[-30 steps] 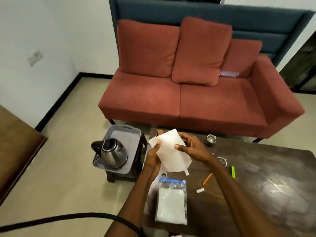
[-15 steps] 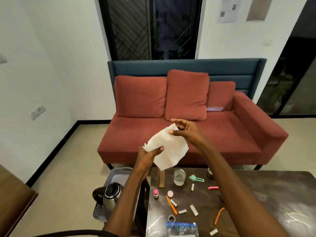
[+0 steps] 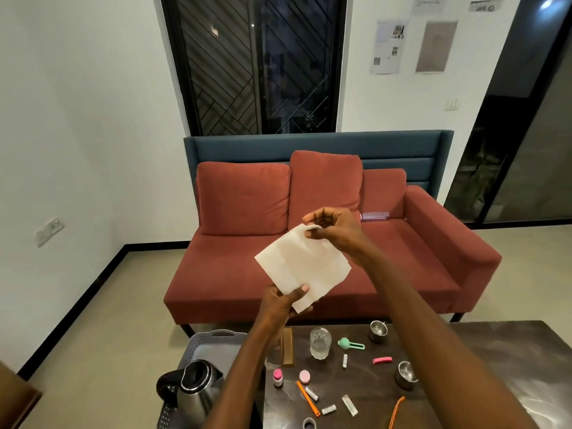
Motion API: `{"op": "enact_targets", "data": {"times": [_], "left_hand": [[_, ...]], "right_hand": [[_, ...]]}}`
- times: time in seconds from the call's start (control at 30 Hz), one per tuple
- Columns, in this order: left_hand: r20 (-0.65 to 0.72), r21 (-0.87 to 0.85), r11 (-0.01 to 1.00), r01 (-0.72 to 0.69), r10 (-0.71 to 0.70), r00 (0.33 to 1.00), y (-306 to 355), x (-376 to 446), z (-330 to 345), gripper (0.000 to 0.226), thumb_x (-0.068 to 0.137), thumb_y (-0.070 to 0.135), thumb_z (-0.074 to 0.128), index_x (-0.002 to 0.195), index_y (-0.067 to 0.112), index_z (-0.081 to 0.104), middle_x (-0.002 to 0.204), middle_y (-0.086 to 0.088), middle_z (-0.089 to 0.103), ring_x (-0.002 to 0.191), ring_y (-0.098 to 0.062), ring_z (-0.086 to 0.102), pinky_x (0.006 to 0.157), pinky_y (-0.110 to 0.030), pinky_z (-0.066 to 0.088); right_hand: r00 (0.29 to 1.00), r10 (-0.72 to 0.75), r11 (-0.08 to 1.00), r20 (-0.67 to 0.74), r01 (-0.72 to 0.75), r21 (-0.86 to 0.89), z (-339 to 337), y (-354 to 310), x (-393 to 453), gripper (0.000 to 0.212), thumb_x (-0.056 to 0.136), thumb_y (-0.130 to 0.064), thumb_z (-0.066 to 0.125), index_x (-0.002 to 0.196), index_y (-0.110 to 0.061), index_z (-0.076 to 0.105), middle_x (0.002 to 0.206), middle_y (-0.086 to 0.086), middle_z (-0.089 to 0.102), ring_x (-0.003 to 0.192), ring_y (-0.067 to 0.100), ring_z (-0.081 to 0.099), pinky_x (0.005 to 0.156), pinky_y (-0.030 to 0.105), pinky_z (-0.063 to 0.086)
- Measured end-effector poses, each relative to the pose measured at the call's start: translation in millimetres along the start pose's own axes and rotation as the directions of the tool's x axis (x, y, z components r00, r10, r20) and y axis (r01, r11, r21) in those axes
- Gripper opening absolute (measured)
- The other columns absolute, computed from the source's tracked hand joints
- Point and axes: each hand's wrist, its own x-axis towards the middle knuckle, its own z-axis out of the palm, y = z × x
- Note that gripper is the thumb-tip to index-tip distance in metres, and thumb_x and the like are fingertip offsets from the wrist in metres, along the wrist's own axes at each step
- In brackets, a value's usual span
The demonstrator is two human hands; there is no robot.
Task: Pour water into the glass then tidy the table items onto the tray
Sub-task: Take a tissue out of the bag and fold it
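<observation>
Head view: both hands raised above the table edge, holding a white square paper napkin (image 3: 301, 266) spread in the air in front of the red fabric sofa (image 3: 325, 252). Right hand (image 3: 335, 232) pinches the napkin's top corner between thumb and fingertips, other fingers curled. Left hand (image 3: 280, 305) grips the bottom corner, thumb on top of the sheet. Napkin hangs diagonally between them, not touching the table. Dark marbled table (image 3: 483, 360) below holds a clear drinking glass (image 3: 320, 342), upright, near the far edge; how full it is I cannot tell. Just right of it lies a mint-green plastic clip (image 3: 349, 344). Two small steel cups (image 3: 378, 330) stand at the right, a pink clip (image 3: 382, 360) between them. Nearer the camera: two pink-capped small bottles (image 3: 277, 377), an orange stick (image 3: 308, 397), several small white tubes. A brown upright wooden block (image 3: 287, 346) stands by the left forearm. Grey perforated plastic tray (image 3: 204, 345) sits left of the table, lower down, with a stainless steel electric kettle with black handle (image 3: 192, 387) standing in it.
</observation>
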Motion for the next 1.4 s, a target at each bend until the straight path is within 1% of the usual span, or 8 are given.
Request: {"op": "enact_targets", "data": {"times": [0.17, 0.4, 0.57, 0.87, 1.1, 1.2, 1.3, 1.4], "left_hand": [[-0.036, -0.014, 0.999, -0.045, 0.044, 0.998, 12, 2, 3, 0.051, 0.073, 0.024, 0.081, 0.119, 0.016, 0.060, 0.111, -0.006, 0.073, 0.099, -0.029, 0.071, 0.083, -0.056, 0.057], [-0.097, 0.059, 0.991, -0.124, 0.129, 0.987, 22, -1, 3, 0.033, 0.082, 0.018, 0.076, 0.113, 0.015, 0.065, 0.109, -0.006, 0.071, 0.097, -0.031, 0.071, 0.071, -0.044, 0.062], [-0.198, 0.071, 0.981, -0.183, 0.193, 0.961, 31, 0, 5, 0.023, 0.082, 0.007, 0.075, 0.105, 0.004, 0.069, 0.098, -0.011, 0.074, 0.081, -0.026, 0.073, 0.063, -0.035, 0.060], [-0.521, -0.409, 0.875, -0.260, 0.010, 0.853, 73, 9, 5, 0.020, 0.093, 0.002, 0.051, 0.091, 0.003, 0.071, 0.104, -0.016, 0.070, 0.098, -0.038, 0.066, 0.062, -0.033, 0.059], [-0.367, -0.707, 0.682, -0.187, -0.129, 0.921, 101, -7, 16, 0.037, 0.094, 0.037, 0.055, 0.122, 0.013, 0.059, 0.089, 0.003, 0.076, 0.086, -0.022, 0.070, 0.069, -0.032, 0.060], [-0.264, -0.866, 0.489, -0.104, -0.270, 0.926, 99, -9, 11, 0.045, 0.093, 0.000, 0.050, 0.138, -0.002, 0.042, 0.128, -0.015, 0.063, 0.115, -0.036, 0.060, 0.093, -0.045, 0.053], [-0.156, -0.858, 0.511, -0.058, -0.152, 0.976, 88, -17, 7, 0.069, 0.092, 0.065, 0.041, 0.121, 0.006, 0.060, 0.110, -0.020, 0.072, 0.098, -0.042, 0.070, 0.070, -0.051, 0.061], [-0.086, -0.779, 0.626, -0.042, -0.040, 0.996, 81, -16, 7, 0.077, 0.088, 0.069, 0.043, 0.121, 0.002, 0.063, 0.114, -0.021, 0.070, 0.100, -0.042, 0.069, 0.070, -0.050, 0.060]], "right_hand": [[0.997, 0.036, 0.999, 0.064, -0.035, -0.010, -7, -6, 3, 0.038, 0.078, -0.004, 0.078, 0.113, -0.012, 0.067, 0.104, 0.005, 0.069, 0.092, 0.015, 0.070, 0.071, 0.023, 0.060], [0.997, -0.079, 0.991, -0.008, 0.078, -0.106, -6, -10, 0, 0.005, 0.083, -0.009, 0.076, 0.085, -0.012, 0.073, 0.086, -0.002, 0.074, 0.073, 0.003, 0.067, 0.060, 0.012, 0.052], [0.987, -0.161, 0.977, -0.014, 0.157, -0.143, -9, -18, -6, 0.012, 0.082, -0.002, 0.076, 0.091, 0.003, 0.071, 0.093, 0.014, 0.074, 0.083, 0.024, 0.069, 0.073, 0.031, 0.059], [0.975, -0.221, 0.950, 0.025, 0.221, -0.219, -17, -20, -26, 0.010, 0.077, 0.002, 0.078, 0.080, -0.007, 0.074, 0.123, 0.006, 0.059, 0.111, 0.009, 0.057, 0.075, 0.015, 0.053], [0.989, -0.143, 0.990, 0.033, 0.142, 0.013, -16, -8, -39, 0.010, 0.077, 0.019, 0.068, 0.087, 0.018, 0.070, 0.112, 0.029, 0.067, 0.106, 0.025, 0.067, 0.083, 0.019, 0.057], [0.986, -0.164, 0.982, 0.022, 0.162, 0.097, -12, -3, -39, 0.010, 0.077, 0.024, 0.063, 0.086, 0.021, 0.068, 0.109, 0.030, 0.068, 0.100, 0.028, 0.068, 0.085, 0.025, 0.059], [0.983, -0.184, 0.980, 0.013, 0.183, 0.083, -12, 0, -38, 0.010, 0.077, 0.025, 0.063, 0.084, 0.019, 0.069, 0.108, 0.028, 0.069, 0.098, 0.025, 0.069, 0.086, 0.028, 0.059], [0.984, -0.172, 0.985, 0.045, 0.171, 0.035, -13, 2, -38, 0.016, 0.078, 0.026, 0.060, 0.080, 0.014, 0.071, 0.109, 0.022, 0.070, 0.103, 0.025, 0.069, 0.088, 0.031, 0.059]]}}
